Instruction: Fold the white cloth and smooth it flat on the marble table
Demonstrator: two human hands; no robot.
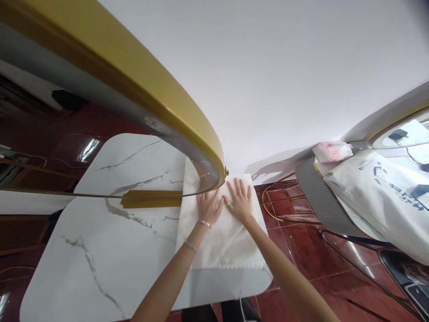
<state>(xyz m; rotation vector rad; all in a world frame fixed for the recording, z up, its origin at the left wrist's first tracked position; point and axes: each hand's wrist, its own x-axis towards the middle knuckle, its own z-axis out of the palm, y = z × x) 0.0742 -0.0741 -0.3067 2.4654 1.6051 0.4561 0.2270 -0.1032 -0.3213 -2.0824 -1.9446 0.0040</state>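
Two bare forearms [174, 277] reach up from the bottom of the view, and they are the closest things to the camera. They end in two hands that lie flat on a white cloth [228, 246].

The left hand [208, 206] is open, palm down, fingers spread out. It holds nothing. Two thin bracelets [204, 223] sit on that wrist. The right hand [239, 201] is open too, palm down, fingers spread wide on the cloth. It holds nothing. The hands are side by side, so close that I cannot tell if they touch.

The white cloth lies smooth on the right end of the desk [100, 250]. A stitched edge runs along its near side. Its far end goes up to a big curved gold rim [161, 103], just past the fingertips. The desk is white with grey marble lines. A flat gold bar [150, 199] shows on it, left of the cloth.

A shiny red tile floor [301, 250] is to the right of the desk. Farther right is a grey ribbed pad [318, 197], and next to it is a white bag [378, 197] with blue print. A small pink and white packet [331, 151] sits near the top of the bag. A plain white wall [284, 67] fills the top of the view.
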